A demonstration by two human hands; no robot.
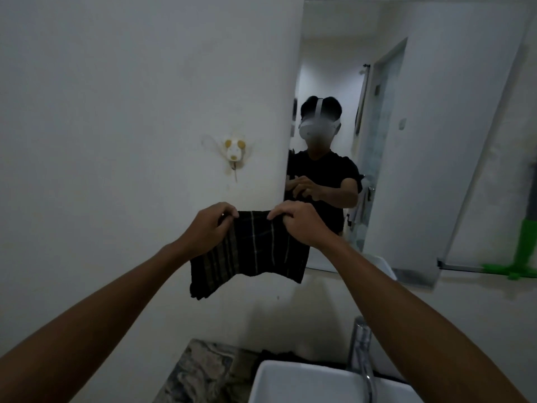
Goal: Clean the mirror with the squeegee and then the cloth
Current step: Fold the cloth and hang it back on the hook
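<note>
A dark checked cloth (255,251) hangs spread in front of me, held by its top edge. My left hand (207,225) pinches its upper left corner and my right hand (299,225) pinches its upper right corner. The cloth is held before the wall, its right part overlapping the lower left corner of the mirror (436,126). The mirror is a large frameless pane on the white wall. A green squeegee (520,257) shows at the far right, by the mirror's lower right corner.
A white basin (290,385) with a chrome tap (361,350) sits below on a marbled counter (203,370). A small animal-shaped hook (234,152) is stuck to the wall left of the mirror. A person and a doorway show as reflections.
</note>
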